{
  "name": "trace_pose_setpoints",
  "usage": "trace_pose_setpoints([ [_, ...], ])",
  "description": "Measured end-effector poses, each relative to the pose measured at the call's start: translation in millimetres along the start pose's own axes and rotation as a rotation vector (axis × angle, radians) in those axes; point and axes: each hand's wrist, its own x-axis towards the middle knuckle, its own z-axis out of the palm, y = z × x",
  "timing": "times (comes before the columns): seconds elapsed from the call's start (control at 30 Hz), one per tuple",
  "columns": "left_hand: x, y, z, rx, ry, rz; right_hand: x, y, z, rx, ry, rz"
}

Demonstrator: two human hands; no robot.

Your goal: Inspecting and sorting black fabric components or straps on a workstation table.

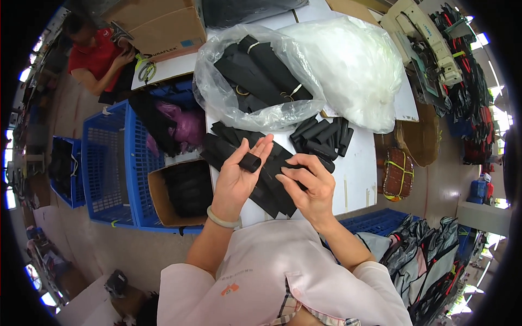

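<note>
My left hand is turned palm up over the table, a bracelet on its wrist. A short black tube rests between its thumb and fingers. To its right, my right hand has its fingers bent and drawn together; whatever they hold, if anything, blends into the dark material behind. Flat black strips lie overlapping beneath both hands. Just beyond the right hand is a heap of short black tubes, some partly hidden by its fingers.
A clear plastic bag of bundled black strips and a stuffed white bag stand at the table's far side. At left are a cardboard box and blue crates. A sewing machine stands far right; a person works far left.
</note>
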Motion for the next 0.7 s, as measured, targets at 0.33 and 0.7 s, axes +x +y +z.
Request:
trace_pose_setpoints([
  [0.33, 2.3, -8.8, -3.8, 0.036, -0.051, 0.023, 2.1, -3.5, 25.0, -0.043, 0.055, -0.052],
  [0.7, 0.9, -8.8, 2.7, 0.376, -0.182, 0.400, 5.2, -3.4, 29.3, 0.326, -0.159, 0.338],
])
